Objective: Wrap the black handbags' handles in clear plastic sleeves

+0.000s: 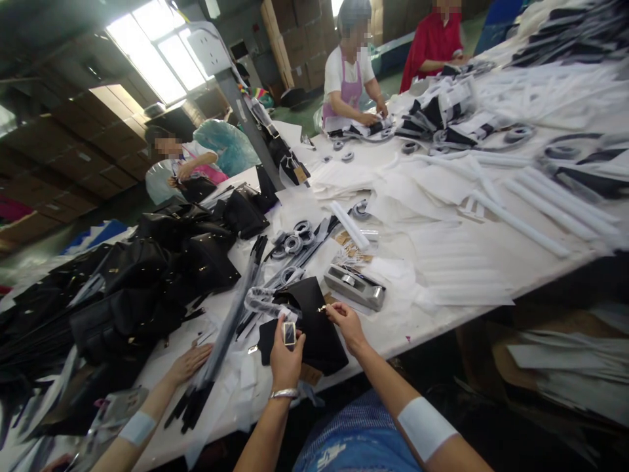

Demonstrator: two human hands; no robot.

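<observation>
A black handbag lies in front of me at the table's near edge, with a brown tag under its lower side. My left hand is closed at the bag's left part, holding a small gold-framed rectangular piece between thumb and fingers. At the bag's right side, my right hand pinches a small gold metal fitting. A strap in clear wrap lies beyond my left hand. Just past the bag stands a grey tape dispenser.
Another person's hand rests at left beside a bundle of wrapped black strips. Black bags are heaped farther left. White foam sheets and tubes cover the right side. A grey post rises behind; several people work beyond.
</observation>
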